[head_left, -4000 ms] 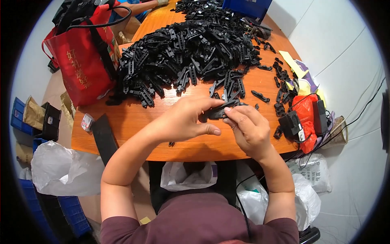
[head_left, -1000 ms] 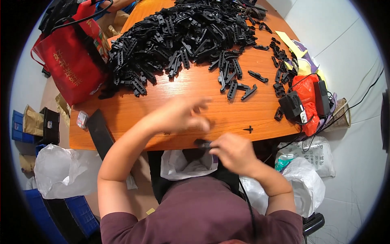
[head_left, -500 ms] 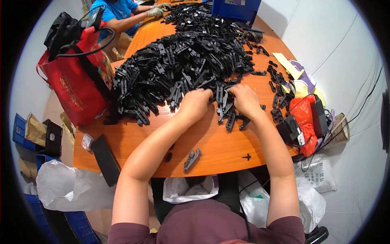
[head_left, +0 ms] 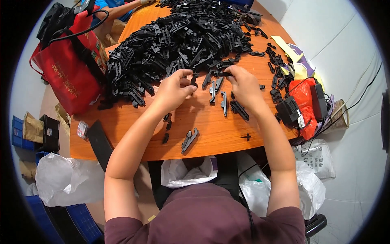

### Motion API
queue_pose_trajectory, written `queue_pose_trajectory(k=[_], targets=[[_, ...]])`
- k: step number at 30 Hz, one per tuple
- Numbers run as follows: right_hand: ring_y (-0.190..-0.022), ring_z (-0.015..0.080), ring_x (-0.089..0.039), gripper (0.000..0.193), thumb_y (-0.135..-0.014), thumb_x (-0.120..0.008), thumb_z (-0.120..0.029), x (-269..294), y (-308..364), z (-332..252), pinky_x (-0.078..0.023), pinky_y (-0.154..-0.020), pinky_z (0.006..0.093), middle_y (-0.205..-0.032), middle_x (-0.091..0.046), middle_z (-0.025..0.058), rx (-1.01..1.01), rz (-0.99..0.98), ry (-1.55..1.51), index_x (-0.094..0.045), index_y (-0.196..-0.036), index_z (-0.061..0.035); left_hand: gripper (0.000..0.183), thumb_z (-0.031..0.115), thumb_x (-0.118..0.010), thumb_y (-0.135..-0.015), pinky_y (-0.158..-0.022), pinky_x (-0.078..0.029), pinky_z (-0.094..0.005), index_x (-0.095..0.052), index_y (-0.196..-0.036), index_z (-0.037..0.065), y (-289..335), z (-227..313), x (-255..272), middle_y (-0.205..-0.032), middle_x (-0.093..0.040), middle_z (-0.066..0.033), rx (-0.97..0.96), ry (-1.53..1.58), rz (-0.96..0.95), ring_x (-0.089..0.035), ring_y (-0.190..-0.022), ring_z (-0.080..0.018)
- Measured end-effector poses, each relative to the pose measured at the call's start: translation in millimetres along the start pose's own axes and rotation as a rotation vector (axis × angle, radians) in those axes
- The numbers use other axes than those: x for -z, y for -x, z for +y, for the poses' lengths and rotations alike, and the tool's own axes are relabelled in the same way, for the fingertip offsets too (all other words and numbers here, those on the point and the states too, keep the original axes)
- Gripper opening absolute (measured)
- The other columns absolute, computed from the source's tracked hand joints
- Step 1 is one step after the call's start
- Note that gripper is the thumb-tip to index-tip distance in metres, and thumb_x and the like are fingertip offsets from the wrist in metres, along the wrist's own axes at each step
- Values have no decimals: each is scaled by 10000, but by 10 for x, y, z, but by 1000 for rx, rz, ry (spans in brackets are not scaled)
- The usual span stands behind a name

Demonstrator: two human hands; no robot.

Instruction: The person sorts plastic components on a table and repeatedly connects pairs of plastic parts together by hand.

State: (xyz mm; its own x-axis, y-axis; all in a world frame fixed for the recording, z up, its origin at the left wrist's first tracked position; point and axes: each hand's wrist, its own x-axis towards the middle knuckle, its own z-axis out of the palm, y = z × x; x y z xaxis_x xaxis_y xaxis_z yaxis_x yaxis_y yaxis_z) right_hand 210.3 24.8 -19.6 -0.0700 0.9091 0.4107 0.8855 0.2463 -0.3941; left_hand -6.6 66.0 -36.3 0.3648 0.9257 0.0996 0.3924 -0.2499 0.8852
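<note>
A large heap of black plastic parts [head_left: 162, 49] covers the middle and far side of the wooden table [head_left: 162, 138]. At the heap's near edge, my left hand [head_left: 175, 90] pinches a small black plastic piece [head_left: 194, 80] between thumb and fingers. Across from it, my right hand [head_left: 243, 84] is closed on a black plastic part [head_left: 222, 74], its far end sticking out leftward. Between and below the hands lie several loose parts, among them a grey-black strip [head_left: 224, 104] and a ribbed black part [head_left: 239, 110]. Near the front edge rests a pair of grey parts [head_left: 189, 140].
A red bag [head_left: 67, 73] stands at the left, with a dark flat slab [head_left: 98, 140] overhanging the table edge. Black adapters [head_left: 288, 110] and red plastic [head_left: 301, 101] crowd the right. An open white bag [head_left: 189, 173] sits at my lap. A co-worker's arm [head_left: 126, 10] shows far left.
My hands have drawn apart from the heap's edge, and the left now holds a small black piece. Loose parts between them lie more spread out. The view has tilted slightly downward.
</note>
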Motion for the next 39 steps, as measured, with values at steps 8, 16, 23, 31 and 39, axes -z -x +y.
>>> queue_pose_trajectory(k=[8, 16, 23, 31, 39], targets=[[-676, 139, -613, 182, -808, -640, -25, 93, 742, -758, -494, -594, 250, -804, -641, 109, -153, 193, -856, -646, -986, 12, 325, 11, -592, -853, -823, -504, -267, -544, -1174, -7, 440, 232, -120, -1046, -619, -89, -259, 763, -234, -601, -935, -135], [-694, 226, -627, 202, -760, -688, -19, 221, 755, -849, -498, -597, 278, -827, -645, 137, 143, 330, -552, -641, -954, 10, 405, -34, -633, -809, -894, -471, -291, -500, -1192, -39, 758, 455, -94, -1127, -597, -137, -405, 766, -155, -576, -1030, -171], [-737, 282, -611, 345, -748, -701, -88, 315, 758, -942, -500, -639, 334, -858, -618, 143, 183, 384, -327, -575, -1053, 10, 323, -29, -634, -812, -850, -484, -268, -536, -1119, -41, 835, 527, -45, -1075, -618, -121, -490, 720, -55, -599, -963, -149], [-722, 302, -603, 352, -766, -678, -110, 382, 807, -979, -493, -628, 363, -845, -600, 144, 273, 308, -322, -541, -1065, 15, 319, -21, -638, -810, -847, -487, -276, -544, -1114, -40, 845, 587, 43, -1043, -628, -119, -537, 686, -135, -602, -961, -159], [-647, 299, -607, 261, -774, -676, -144, 370, 1024, -827, -477, -554, 358, -767, -618, 125, 44, 101, -295, -580, -982, -18, 540, 44, -670, -786, -841, -485, -294, -446, -1276, 9, 685, 265, 72, -1247, -511, -88, -346, 641, -354, -568, -997, -176]])
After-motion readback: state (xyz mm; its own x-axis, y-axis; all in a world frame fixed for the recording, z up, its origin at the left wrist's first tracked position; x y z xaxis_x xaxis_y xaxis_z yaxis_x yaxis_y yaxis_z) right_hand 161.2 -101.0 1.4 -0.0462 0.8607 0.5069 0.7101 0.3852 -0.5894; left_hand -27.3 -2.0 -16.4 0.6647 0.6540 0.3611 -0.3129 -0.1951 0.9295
